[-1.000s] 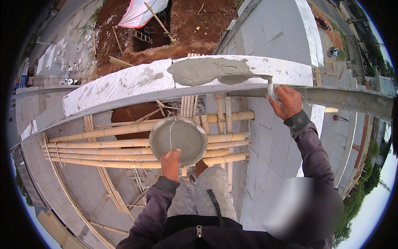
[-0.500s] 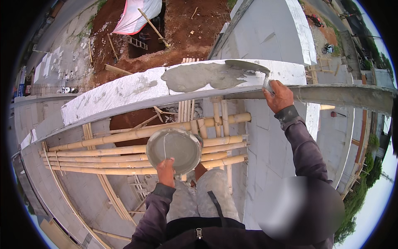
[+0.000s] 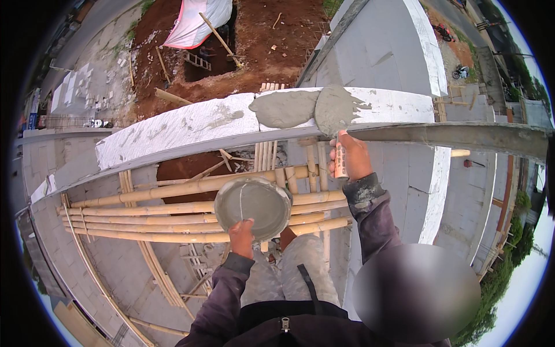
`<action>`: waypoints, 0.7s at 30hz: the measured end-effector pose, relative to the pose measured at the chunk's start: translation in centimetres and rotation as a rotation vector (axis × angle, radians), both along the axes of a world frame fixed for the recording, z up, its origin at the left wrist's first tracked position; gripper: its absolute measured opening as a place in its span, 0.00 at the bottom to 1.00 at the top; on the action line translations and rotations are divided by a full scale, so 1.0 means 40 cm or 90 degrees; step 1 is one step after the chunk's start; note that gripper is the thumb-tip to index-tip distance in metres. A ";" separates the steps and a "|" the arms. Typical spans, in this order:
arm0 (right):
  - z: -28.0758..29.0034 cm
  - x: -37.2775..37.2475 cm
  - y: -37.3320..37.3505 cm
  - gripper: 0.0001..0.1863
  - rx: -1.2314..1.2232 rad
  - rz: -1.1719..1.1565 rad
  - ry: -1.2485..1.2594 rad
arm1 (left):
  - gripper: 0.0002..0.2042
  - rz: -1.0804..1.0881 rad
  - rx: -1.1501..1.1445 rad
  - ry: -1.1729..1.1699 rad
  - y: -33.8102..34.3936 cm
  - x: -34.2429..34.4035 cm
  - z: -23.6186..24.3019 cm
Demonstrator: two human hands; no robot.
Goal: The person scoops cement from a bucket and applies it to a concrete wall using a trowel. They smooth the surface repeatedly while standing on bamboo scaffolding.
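Hands (image 3: 241,238) (image 3: 355,155) hold bucket (image 3: 285,202) and apparently coated trowel (image 3: 340,162), now further left.

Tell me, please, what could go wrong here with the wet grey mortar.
Wet grey mortar could slop from the round grey bucket, as only the left hand seems to hold it. Mortar could also drop over the near edge of the white-topped block wall: the rounded, mortar-coated trowel in the right hand sits close to that edge.
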State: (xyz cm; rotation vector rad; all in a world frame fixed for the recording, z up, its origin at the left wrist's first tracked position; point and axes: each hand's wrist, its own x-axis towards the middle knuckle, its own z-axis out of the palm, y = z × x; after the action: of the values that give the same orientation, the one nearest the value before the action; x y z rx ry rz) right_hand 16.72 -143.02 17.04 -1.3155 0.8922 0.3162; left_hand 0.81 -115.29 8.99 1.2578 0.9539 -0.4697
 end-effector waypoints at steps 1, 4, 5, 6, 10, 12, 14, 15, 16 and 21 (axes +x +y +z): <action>-0.006 -0.001 0.052 0.19 0.011 0.005 -0.017 | 0.11 0.002 -0.005 -0.002 0.008 -0.001 -0.003; -0.009 0.017 0.196 0.18 0.042 0.039 -0.018 | 0.11 -0.013 -0.002 -0.008 0.031 -0.004 -0.006; -0.004 0.024 0.240 0.18 0.051 0.066 -0.018 | 0.11 -0.014 0.007 -0.011 0.039 -0.004 -0.005; 0.001 0.029 0.273 0.18 0.058 0.092 -0.014 | 0.11 -0.014 0.015 -0.010 0.045 -0.005 -0.003; 0.013 0.043 0.306 0.19 -0.041 0.261 -0.061 | 0.11 -0.019 0.040 0.009 0.074 -0.002 0.007; 0.014 0.048 0.236 0.18 -0.084 0.233 -0.036 | 0.11 -0.016 0.031 0.017 0.092 -0.002 0.008; 0.009 0.047 0.123 0.18 -0.119 0.180 -0.003 | 0.11 -0.015 0.028 0.017 0.107 -0.008 0.003; 0.009 0.050 0.052 0.18 -0.121 0.143 0.002 | 0.11 -0.019 0.032 0.015 0.114 -0.011 -0.002; 0.009 0.053 -0.018 0.18 -0.120 0.096 0.000 | 0.11 -0.028 0.039 0.012 0.123 -0.015 -0.006; -0.041 -0.024 -0.215 0.16 -0.164 -0.202 -0.141 | 0.11 -0.049 0.074 -0.002 0.154 -0.027 -0.018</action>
State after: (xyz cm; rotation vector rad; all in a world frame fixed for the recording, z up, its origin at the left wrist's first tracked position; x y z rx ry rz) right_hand 15.78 -151.63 15.38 -1.3864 0.9569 -0.1947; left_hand -0.25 -109.11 8.27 1.4044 0.9431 -0.4771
